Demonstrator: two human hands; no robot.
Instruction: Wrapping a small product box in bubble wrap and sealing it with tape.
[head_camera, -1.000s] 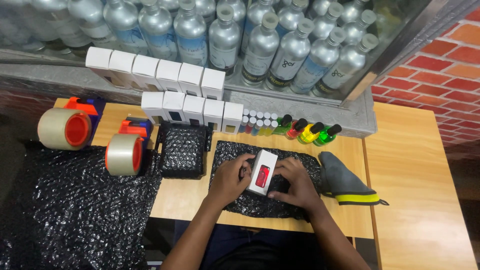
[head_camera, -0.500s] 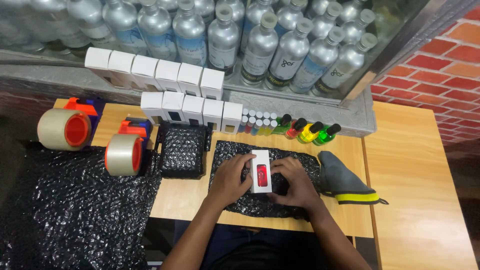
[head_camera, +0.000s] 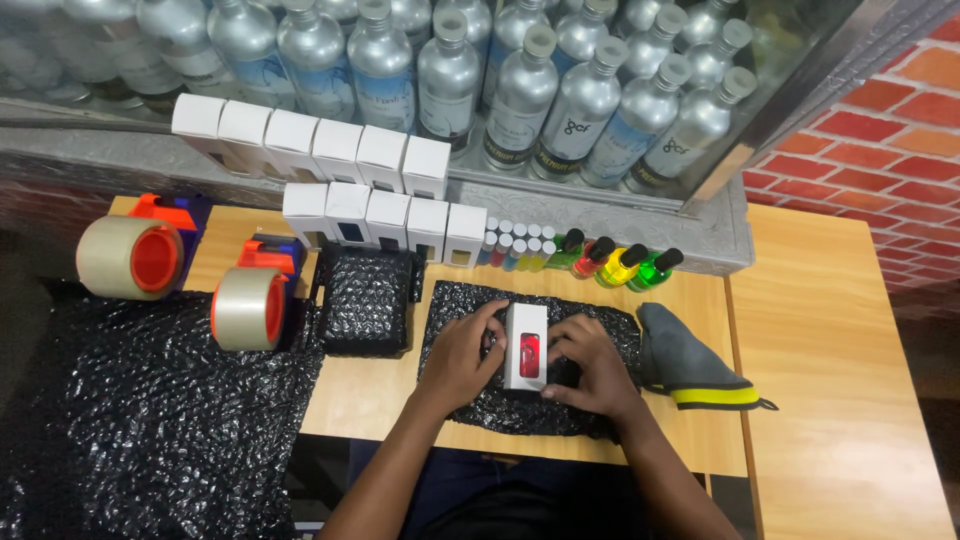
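Note:
A small white box (head_camera: 526, 346) with a red window lies flat and upright on a sheet of black bubble wrap (head_camera: 530, 410) on the wooden table (head_camera: 380, 385). My left hand (head_camera: 462, 357) presses against the box's left side. My right hand (head_camera: 587, 366) holds its right side and lower corner. Both hands rest on the bubble wrap.
Two tape rolls on orange dispensers (head_camera: 248, 305) (head_camera: 130, 257) stand at the left above a large black bubble wrap sheet (head_camera: 140, 420). A wrapped black packet (head_camera: 365, 300), rows of white boxes (head_camera: 380, 222), small coloured bottles (head_camera: 620, 265), a grey cloth (head_camera: 690, 360) and silver bottles (head_camera: 520, 95) lie beyond.
The white box was tilted a second ago and now lies straight between my hands. Both hands have closed in a little on its sides.

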